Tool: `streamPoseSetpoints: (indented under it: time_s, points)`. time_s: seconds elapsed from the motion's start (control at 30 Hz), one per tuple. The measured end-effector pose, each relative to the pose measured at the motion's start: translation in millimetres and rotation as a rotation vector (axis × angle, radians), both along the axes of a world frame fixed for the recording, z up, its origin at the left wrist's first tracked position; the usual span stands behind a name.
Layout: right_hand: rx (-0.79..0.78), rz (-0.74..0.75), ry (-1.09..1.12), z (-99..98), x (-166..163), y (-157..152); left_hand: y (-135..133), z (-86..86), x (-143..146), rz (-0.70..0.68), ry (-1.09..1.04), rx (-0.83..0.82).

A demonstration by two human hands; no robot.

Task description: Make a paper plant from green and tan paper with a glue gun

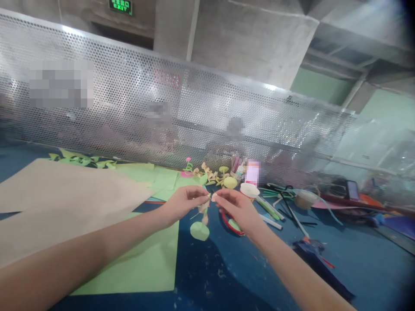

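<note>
My left hand (188, 202) and my right hand (236, 206) meet fingertip to fingertip above the blue table, both in a pinch. A small pale piece (214, 197) shows at the right fingertips; its kind is too small to tell. What the left fingertips pinch is hidden. Just below them stands a small paper craft, with a peach paper curl (205, 219) above a pale green round paper base (199, 231). Behind my right hand lies a red-rimmed round container (231, 224), partly covered by the hand.
Large beige sheets (71, 185) and a green paper sheet (145, 263) lie left. Paper scraps (84, 160) and small paper crafts (210, 173) line the back, before a perforated metal screen (129, 95). Right are a white paper cup (249, 190), markers (270, 209), a phone (352, 191) and a dark blue item (320, 263).
</note>
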State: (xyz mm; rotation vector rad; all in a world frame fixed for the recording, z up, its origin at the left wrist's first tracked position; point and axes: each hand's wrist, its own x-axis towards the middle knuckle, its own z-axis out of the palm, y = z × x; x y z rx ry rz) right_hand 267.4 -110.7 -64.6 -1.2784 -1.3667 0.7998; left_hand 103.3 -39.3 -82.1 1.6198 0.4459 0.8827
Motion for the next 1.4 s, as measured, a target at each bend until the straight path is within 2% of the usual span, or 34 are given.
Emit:
streamPoseSetpoints:
  time_s: [0.1, 0.27, 0.4, 0.6, 0.7, 0.83, 1.07, 1.4]
  points:
    - [-0.058, 0.066, -0.156, 6.3, 14, -1, -1, 1.2, -1, -0.001, 0.012, 0.006]
    - [-0.308, 0.268, -0.642, 11.1, 32, -11, -1, 2.8, -1, -0.016, 0.01, 0.01]
    - [-0.308, 0.276, -0.826, 5.5, 29, -15, -1, 3.6, -1, -0.027, 0.023, 0.005]
    - [-0.264, 0.285, -0.874, 3.0, 25, -18, 0, 6.8, -1, -0.019, 0.0, 0.008]
    - [-0.211, 0.206, -0.921, 6.8, 25, -18, 3, 9.1, -1, -0.026, -0.052, -0.031]
    - [-0.183, 0.112, -0.925, 9.5, 24, -16, 8, 11.2, -2, -0.06, -0.13, -0.165]
    - [-0.167, 0.102, -0.866, 10.3, 22, -16, 11, 13.8, -3, -0.074, -0.19, -0.366]
    - [-0.148, 0.09, -0.904, 10.2, 22, -17, 9, 14.6, -3, -0.111, -0.185, -0.375]
